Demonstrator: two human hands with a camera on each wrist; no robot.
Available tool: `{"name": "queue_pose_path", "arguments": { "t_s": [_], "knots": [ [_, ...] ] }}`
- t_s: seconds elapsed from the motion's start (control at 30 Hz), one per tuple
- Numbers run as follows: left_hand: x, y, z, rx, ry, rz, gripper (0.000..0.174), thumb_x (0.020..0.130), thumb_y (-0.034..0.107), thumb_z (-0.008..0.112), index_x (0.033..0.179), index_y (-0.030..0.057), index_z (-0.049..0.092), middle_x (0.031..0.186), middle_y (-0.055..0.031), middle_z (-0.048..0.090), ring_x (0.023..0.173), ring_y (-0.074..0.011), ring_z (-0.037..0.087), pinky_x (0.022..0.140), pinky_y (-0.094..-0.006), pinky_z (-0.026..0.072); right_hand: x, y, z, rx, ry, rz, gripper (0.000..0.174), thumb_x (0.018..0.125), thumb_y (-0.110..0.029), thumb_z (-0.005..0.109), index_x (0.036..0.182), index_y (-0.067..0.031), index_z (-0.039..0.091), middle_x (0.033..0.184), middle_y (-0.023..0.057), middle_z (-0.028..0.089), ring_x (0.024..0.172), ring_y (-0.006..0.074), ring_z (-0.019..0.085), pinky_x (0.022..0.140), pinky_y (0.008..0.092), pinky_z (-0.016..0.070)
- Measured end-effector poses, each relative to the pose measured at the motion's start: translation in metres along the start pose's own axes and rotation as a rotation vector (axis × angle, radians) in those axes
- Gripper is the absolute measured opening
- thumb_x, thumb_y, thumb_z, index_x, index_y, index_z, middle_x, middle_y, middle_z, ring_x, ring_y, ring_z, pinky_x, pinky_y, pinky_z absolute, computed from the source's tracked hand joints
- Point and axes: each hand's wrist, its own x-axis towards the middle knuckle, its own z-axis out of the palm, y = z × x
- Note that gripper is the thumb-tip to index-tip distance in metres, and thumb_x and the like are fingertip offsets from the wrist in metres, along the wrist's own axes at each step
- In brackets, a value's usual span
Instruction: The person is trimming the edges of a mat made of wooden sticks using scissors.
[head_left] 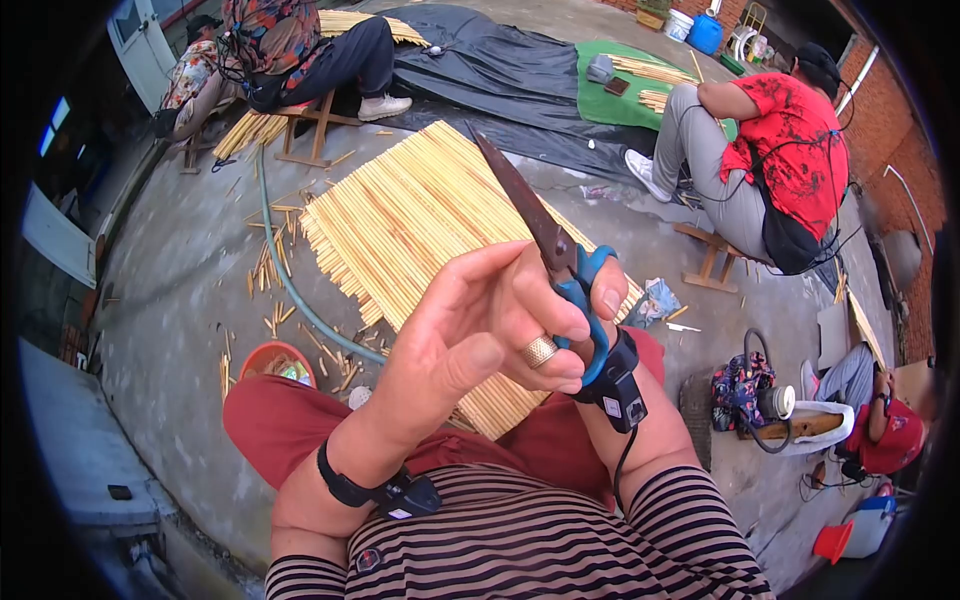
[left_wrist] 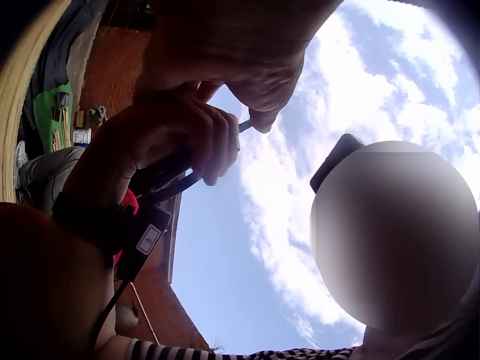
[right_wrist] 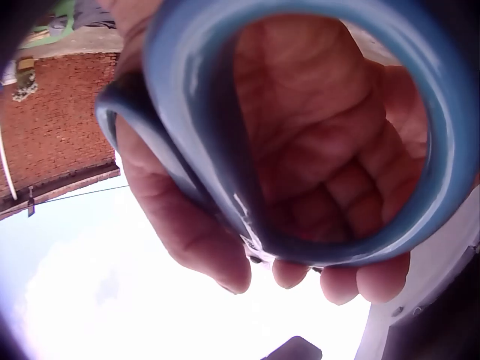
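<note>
A pair of scissors (head_left: 578,290) with blue handles and dark, rusty blades is held up before my chest, blades pointing up and left. My right hand (right_wrist: 315,165) grips it by the handles: the thumb passes through the smaller loop and the fingers curl beneath the larger loop (right_wrist: 442,90). My left hand (head_left: 440,325) is right up against the right hand, its thumb apart from the fingers. A finger with a gold ring (head_left: 538,350) overlaps the handle. Overlapping fingers hide whether my left hand holds anything. In front of my knees lies a mat of pale sticks (head_left: 420,215).
A red bowl (head_left: 275,362), a green hose (head_left: 285,265) and loose sticks (head_left: 270,260) are at left. A person in red (head_left: 790,160) sits on a low stool at right; others sit at upper left. Black sheeting (head_left: 490,70) lies behind the mat. A flowered bag (head_left: 742,390) stands at right.
</note>
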Motion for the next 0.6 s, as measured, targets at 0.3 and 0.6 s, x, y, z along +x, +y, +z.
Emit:
{"name": "queue_pose_path", "arguments": {
  "t_s": [0.3,0.6],
  "knots": [
    [-0.003,-0.001,-0.001,-0.016,0.038,-0.103,0.06,0.094,0.034,0.044,0.135,-0.0079,0.028,0.13,-0.0205,0.044,0.125,-0.0261,0.041,0.106,-0.0384,0.0314,-0.013,0.002,0.007,-0.177,0.278,0.092,0.036,0.066,-0.027,0.062,0.081,0.005,0.053,0.069,0.0227,0.057,0.055,0.028,0.058,0.05,0.0347,0.0509],
    [-0.01,-0.032,-0.04,-0.205,0.137,0.147,0.045,0.099,0.042,0.031,0.103,0.0006,0.048,0.095,-0.0081,0.057,0.108,-0.0166,0.053,0.093,-0.0353,0.0426,0.005,0.019,-0.013,-0.367,0.357,-0.146,0.034,0.082,-0.031,0.058,0.091,0.0021,0.055,0.086,0.0211,0.063,0.077,0.0274,0.064,0.073,0.0356,0.0534]
  ]
}}
